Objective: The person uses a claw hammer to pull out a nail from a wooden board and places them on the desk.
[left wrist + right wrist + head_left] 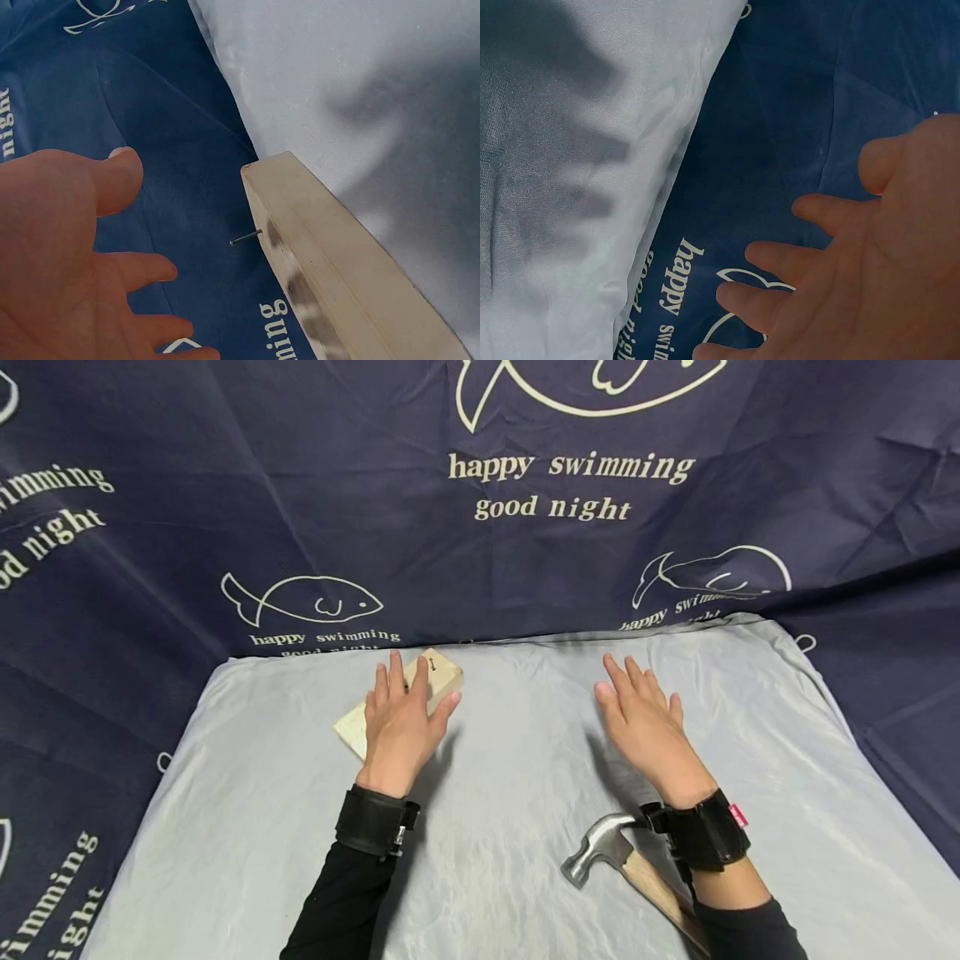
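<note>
My left hand (401, 722) hovers over a pale wooden block (445, 677), fingers spread and holding nothing. In the left wrist view a nail (246, 238) sticks up out of the block (330, 247), with the left hand (82, 247) apart from it. The right hand (647, 727) is raised over the right side of the table, fingers extended, nothing in it. A claw hammer (600, 847) with a steel head and wooden handle lies below the right wrist; the forearm hides part of its handle. In the right wrist view the right hand (840, 262) casts a shadow on the cloth.
A light grey cloth (502, 827) covers the table. Dark blue fabric (420, 552) with fish drawings and lettering hangs behind and at both sides, right against the table's back edge. Black bands (372, 820) are strapped round both wrists.
</note>
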`<state>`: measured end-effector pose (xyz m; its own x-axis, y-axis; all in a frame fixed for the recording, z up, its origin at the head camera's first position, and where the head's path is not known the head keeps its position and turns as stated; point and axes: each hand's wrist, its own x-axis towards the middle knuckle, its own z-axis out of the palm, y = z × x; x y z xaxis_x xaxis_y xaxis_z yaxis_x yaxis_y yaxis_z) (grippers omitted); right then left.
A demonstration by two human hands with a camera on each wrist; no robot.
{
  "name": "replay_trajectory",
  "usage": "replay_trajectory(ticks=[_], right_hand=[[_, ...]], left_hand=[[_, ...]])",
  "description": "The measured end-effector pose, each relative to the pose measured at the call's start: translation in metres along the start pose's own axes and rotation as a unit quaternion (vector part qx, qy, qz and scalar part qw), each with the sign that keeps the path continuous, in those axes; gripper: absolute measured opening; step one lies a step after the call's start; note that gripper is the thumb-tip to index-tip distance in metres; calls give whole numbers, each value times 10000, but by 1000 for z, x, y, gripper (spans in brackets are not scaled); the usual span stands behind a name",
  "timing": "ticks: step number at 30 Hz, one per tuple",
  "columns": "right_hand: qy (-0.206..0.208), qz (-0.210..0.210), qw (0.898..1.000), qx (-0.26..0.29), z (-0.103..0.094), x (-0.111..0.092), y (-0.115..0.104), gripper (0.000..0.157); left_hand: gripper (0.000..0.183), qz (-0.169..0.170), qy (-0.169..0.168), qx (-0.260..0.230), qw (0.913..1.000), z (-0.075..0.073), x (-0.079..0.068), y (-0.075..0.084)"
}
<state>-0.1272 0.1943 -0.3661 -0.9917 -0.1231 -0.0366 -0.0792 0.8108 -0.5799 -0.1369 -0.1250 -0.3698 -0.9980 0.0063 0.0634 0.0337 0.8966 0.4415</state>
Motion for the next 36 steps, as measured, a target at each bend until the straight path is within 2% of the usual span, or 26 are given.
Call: replay_trajectory(ticks=[3,8,13,17,26,36], right_hand=[[151,-89,9998,20,0,-1,0,70],[798,-347,9962,-44,-2,-4,1,63],[1247,-371,9915,-82,-6,-6,-1,44],[1453,-381,9886,-107,-8,-6,-3,36],[1441,-395,9887,-149,-10,-9,-3,33],[1214,-351,9919,-113,-12,-14,-3,35]], left_hand=[[77,-22,11,24,10000,-2,-2,-1],[71,56,219,30,9997,-5,-4,-2],[40,153,720,-17,9973,-11,-7,0],[26,170,828,-46,9964,-15,-9,1],[23,85,720,-49,9974,-21,-12,1],[25,112,613,-140,9980,-22,-13,1]])
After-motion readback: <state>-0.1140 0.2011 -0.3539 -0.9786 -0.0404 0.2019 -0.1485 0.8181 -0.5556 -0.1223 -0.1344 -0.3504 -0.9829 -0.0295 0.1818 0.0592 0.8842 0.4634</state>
